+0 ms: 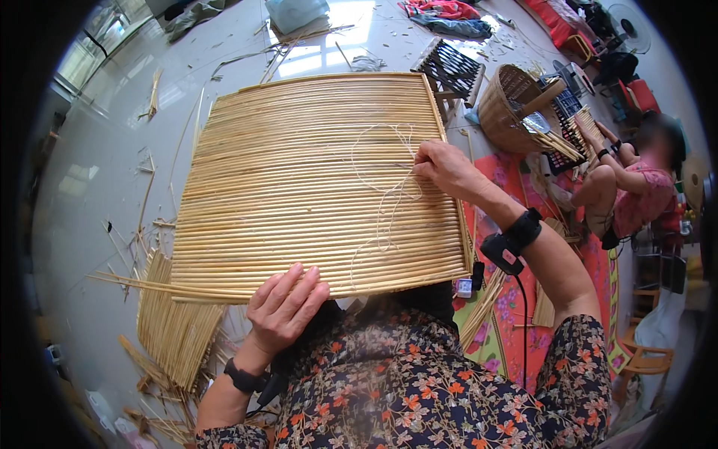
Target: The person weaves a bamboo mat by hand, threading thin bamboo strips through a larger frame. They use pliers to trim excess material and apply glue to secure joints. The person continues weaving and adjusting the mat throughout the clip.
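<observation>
At left, a second reed panel (168, 329) lies partly hidden under the reed mat (299, 187), which spans the person's lap. The left hand (284, 310) lays its fingers over the near edge; its thumb is hidden, so I cannot tell whether it grips. White thread (384, 245) loops rightward to the right hand (449, 168), pinching it. Farther right, a co-worker (636, 194) appears blurred.

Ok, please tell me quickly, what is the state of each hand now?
Left hand: over the near edge of the stick mat; whether its grip is closed cannot be told.
Right hand: closed, holding the pale thread.
</observation>
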The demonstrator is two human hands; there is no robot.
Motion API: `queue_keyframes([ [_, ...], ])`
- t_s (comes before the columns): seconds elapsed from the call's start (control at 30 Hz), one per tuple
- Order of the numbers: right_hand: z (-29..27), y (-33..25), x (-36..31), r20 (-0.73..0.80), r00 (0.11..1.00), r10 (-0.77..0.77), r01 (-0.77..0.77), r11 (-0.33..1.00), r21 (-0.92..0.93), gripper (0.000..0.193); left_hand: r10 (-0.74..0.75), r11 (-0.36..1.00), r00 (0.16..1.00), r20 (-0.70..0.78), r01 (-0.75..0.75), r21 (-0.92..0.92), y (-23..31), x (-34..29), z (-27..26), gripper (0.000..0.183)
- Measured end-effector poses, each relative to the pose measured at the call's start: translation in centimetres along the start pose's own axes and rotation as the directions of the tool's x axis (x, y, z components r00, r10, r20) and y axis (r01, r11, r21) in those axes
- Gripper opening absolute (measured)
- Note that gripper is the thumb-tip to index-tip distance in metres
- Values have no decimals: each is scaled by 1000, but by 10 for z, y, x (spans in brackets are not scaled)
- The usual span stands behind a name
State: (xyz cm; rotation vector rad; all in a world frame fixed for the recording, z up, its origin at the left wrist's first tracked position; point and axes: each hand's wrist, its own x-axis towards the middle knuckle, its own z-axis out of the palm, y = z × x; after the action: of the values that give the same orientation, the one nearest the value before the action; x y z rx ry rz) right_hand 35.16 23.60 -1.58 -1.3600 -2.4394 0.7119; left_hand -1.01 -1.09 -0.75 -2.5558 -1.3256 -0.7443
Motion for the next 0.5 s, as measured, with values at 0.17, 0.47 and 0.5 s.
queue_keyframes([
  [0.17, -30, -37, -9, 195, 930, 313, -360, 886, 293, 6, -16, 1000, 1000, 4, 16, 4, 0, -4, -2, 24],
  [0.47, -10, -16, 10, 137, 979, 151, -159, 986, 51, 15, -6, 1000, 1000, -9, 6, 7, 1, 1, 0, 23],
  [0.5, -11, -13, 11, 152, 983, 103, -103, 995, -8, 16, -6, 1000, 1000, -6, 6, 10, 1, 1, -1, 23],
])
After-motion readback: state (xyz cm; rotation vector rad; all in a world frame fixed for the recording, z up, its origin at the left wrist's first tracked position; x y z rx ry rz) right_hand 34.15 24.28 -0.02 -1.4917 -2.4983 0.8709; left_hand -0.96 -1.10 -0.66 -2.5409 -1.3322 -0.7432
